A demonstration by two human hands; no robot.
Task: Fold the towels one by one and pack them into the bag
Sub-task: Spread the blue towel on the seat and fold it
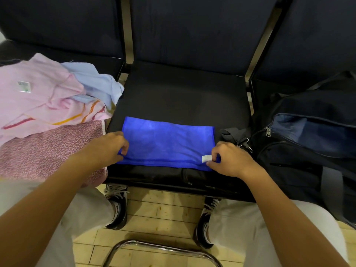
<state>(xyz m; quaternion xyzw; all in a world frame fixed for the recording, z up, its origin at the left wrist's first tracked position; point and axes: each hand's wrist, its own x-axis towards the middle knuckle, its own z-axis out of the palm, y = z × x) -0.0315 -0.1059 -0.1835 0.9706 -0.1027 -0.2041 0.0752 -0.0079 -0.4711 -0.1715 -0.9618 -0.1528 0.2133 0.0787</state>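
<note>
A bright blue towel (pixel 167 142) lies folded into a wide strip on the middle black seat (pixel 183 97), near its front edge. My left hand (pixel 109 146) pinches the towel's near left corner. My right hand (pixel 229 160) pinches the near right corner, beside a small white label (pixel 206 158). A dark navy bag (pixel 308 147) sits on the seat to the right with its top zip open. A heap of unfolded towels covers the left seat: a pink one (pixel 36 97), a pale blue one (pixel 96 83) and a speckled red-pink one (pixel 48 151).
Dark seat backs rise behind all three seats. The bag's strap and metal clip (pixel 243 142) lie at the seat gap right of the blue towel. My knees and shoes are below the seat front, over a tiled floor, with a chrome stool frame (pixel 161 247) nearest me.
</note>
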